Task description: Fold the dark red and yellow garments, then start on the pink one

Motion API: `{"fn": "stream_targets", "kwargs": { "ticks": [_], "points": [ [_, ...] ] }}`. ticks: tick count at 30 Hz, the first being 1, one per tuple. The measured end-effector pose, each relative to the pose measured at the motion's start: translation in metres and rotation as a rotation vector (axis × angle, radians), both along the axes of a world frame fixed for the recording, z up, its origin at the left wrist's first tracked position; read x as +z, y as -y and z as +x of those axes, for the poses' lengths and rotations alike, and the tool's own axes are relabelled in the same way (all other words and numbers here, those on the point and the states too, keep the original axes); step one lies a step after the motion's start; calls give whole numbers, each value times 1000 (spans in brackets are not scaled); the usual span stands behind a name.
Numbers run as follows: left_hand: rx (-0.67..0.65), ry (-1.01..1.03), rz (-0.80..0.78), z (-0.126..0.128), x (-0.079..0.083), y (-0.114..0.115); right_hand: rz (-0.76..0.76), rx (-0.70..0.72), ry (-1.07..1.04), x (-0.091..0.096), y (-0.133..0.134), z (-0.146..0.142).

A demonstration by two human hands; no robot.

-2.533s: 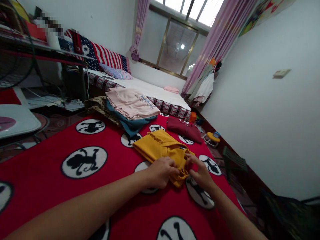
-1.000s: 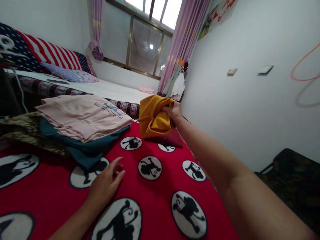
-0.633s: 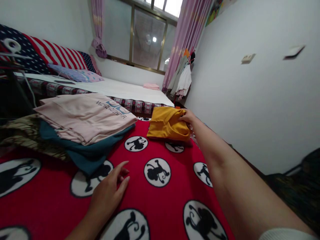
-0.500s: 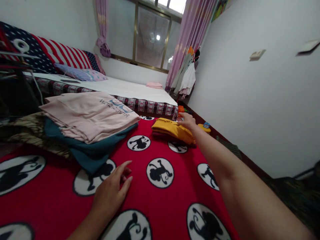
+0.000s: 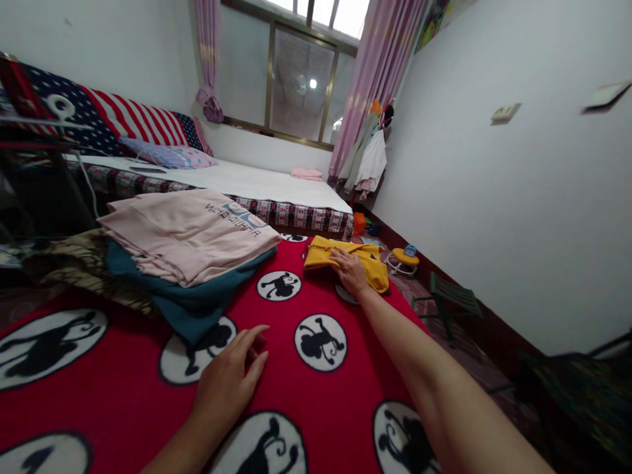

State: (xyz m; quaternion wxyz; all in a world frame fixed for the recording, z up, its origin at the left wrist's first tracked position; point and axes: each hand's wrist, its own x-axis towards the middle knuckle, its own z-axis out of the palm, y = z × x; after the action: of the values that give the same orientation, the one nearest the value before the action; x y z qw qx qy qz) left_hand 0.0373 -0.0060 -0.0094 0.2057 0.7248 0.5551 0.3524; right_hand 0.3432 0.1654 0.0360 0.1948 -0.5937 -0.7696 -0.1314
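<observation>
My right hand (image 5: 349, 270) reaches forward and rests on the near side of a folded yellow garment (image 5: 374, 263), its fingers stretched out over the cloth. That garment lies toward the far end of a red blanket (image 5: 291, 395) printed with black monkeys in white ovals. Just above the blanket, or resting on it, my left hand (image 5: 232, 365) is open and holds nothing, thumb and fingers apart. Left of centre, a folded pale pink garment (image 5: 172, 230) with lettering lies on top of a teal garment (image 5: 197, 309).
Brown patterned cloth (image 5: 83, 270) lies beside the stack at left. Beyond the blanket stands a bed (image 5: 237, 178) with a white cover. On the right floor are a dark green stool (image 5: 457, 296) and a small yellow stool (image 5: 405, 258), near the white wall (image 5: 518, 210).
My right hand has come back and left, from the yellow garment's far side onto its near side. My left hand stays nearly in place. The view has shifted slightly.
</observation>
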Motion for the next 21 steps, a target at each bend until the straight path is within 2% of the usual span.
{"fn": "stream_targets", "kwargs": {
  "ticks": [3, 6, 9, 16, 18, 21],
  "points": [
    [-2, -6, -2, 0, 0, 0, 69, 51, 53, -6, 8, 16],
    [9, -10, 0, 1, -1, -1, 14, 51, 147, -18, 15, 24],
    [14, -24, -10, 1, -2, -2, -22, 4, 179, -25, 19, 20],
    [2, -57, 22, 1, 2, -2, -126, -296, 51, -36, 39, -28],
    [8, -82, 34, 2, 4, -1, -193, -326, 1, -38, 53, -46],
    [10, -122, 62, 3, 5, 2, -303, -286, -67, -38, 77, -70]
  ]
}}
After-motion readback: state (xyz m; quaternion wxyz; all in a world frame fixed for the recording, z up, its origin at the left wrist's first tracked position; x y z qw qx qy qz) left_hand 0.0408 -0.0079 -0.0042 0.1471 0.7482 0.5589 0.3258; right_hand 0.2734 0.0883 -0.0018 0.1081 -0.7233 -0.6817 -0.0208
